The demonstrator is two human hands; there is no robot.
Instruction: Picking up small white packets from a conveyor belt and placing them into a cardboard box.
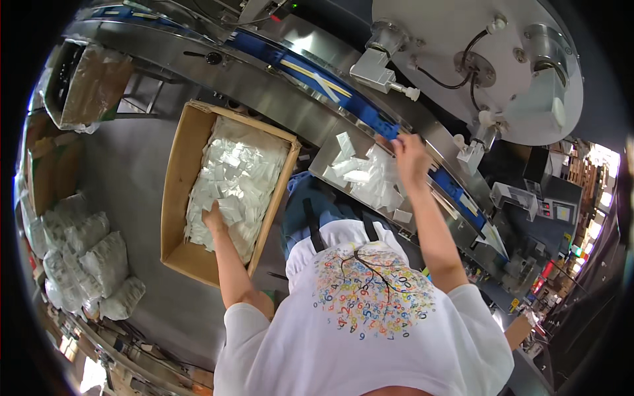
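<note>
On my left, a large open cardboard box (173,218) holds a heap of small, shiny, see-through packets (241,162). My left hand (213,218) reaches into it, fingers closed at the edge of a packet (230,208) on top of the heap; the fingertips are partly hidden. My right hand (412,160) is over the near edge of the blue conveyor belt (380,121), its fingers drawn together. What they hold, if anything, cannot be made out. Below that hand a metal tray (323,160) carries more loose clear packets (376,181).
A large round machine part with nozzle fittings (475,59) stands over the belt at the far right. Pale strips (317,78) lie on the belt. Full clear bags (92,257) are piled on the floor at left, near a plastic-lined carton (92,86).
</note>
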